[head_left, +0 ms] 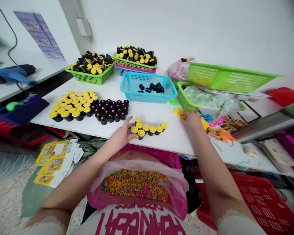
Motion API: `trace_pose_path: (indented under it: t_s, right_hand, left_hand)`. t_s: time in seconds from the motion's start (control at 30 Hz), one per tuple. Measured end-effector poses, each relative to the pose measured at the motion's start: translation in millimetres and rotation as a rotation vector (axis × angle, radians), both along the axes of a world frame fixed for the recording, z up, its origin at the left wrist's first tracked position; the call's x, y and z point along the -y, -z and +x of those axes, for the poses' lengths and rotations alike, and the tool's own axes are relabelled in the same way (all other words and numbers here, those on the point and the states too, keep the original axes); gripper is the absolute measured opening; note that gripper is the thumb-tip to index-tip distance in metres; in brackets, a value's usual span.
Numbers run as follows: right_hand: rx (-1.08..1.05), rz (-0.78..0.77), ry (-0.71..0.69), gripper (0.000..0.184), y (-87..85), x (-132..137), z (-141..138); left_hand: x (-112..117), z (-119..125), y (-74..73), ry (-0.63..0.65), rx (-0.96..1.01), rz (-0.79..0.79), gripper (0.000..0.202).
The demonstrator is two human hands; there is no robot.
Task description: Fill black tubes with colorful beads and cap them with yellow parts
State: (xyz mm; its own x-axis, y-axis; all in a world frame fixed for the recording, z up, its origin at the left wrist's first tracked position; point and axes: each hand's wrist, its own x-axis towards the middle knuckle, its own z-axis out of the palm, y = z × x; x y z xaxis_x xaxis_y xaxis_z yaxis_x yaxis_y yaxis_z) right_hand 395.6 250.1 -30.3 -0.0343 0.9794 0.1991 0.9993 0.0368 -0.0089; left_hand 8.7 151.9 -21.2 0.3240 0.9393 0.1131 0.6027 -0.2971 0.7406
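My left hand (122, 134) is at the left end of a short curved row of small black jars with yellow lids (145, 127). Its thumb and fingers are spread around the nearest jars, seemingly touching them. Further right, my right hand (192, 120) has its fingers closed on small yellow plastic pieces (179, 113) at the tabletop; their exact shape is too blurred to tell. Left of the row stand a block of black jars with pink dots on top (110, 110) and a larger block of yellow-lidded jars (74, 103).
A blue basket (127, 94) holds a few black jars. Green baskets heaped with jars (94, 78) stand behind. Bags and a green basket (225, 76) crowd the right. Below the table edge, a pink basin (98, 200) holds a bag of colorful beads (134, 184).
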Motion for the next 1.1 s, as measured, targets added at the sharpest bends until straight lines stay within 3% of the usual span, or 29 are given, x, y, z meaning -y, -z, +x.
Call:
trace_pose_path:
  t_s: [0.07, 0.13, 0.23, 0.33, 0.43, 0.63, 0.77, 0.83, 0.9, 1.0, 1.1]
  right_hand:
    - [-0.021, 0.008, 0.014, 0.034, -0.9, 0, 0]
    - [-0.035, 0.023, 0.037, 0.039, -3.9, 1, -2]
    - [-0.121, 0.173, 0.099, 0.044, -13.0, 9, -12]
    - [-0.256, 0.395, 0.087, 0.039, -27.4, 24, -31]
    - [-0.304, 0.518, -0.056, 0.033, -44.5, 44, -56]
    - [-0.354, 0.551, -0.209, 0.027, -69.2, 90, -100]
    - [-0.683, 0.640, -0.366, 0.026, -72.4, 117, -130]
    - [-0.904, 0.657, -0.497, 0.030, -73.4, 130, -146]
    - [-1.049, 0.627, -0.576, 0.031, -75.6, 143, -161]
    - [-1.021, 0.540, -0.630, 0.028, -79.1, 158, -177]
    - [-0.903, 0.488, -0.704, 0.029, -78.1, 168, -181]
  left_hand:
    - [-7, -5, -3.9, -0.130, -0.101, 0.113, 0.063]
    - [-15, -8, -8.7, -0.367, -0.290, 0.259, 0.047]
    - [-24, -6, -12.9, -0.644, -0.532, 0.383, 0.040]
    - [-29, 1, -11.8, -0.669, -0.650, 0.390, 0.045]
    - [-31, 6, -10.1, -0.672, -0.694, 0.368, 0.046]
    - [-39, 6, -16.4, -0.639, -0.644, 0.317, 0.039]
    - [-34, 4, -36.1, -0.623, -0.532, 0.293, 0.034]
    - [-22, 4, -52.4, -0.550, -0.402, 0.280, 0.031]
    - [-5, 6, -68.5, -0.337, -0.197, 0.251, 0.029]
    - [24, 11, -81.6, 0.083, 0.197, 0.139, 0.030]
    - [44, 18, -77.5, 0.277, 0.509, 0.018, 0.027]
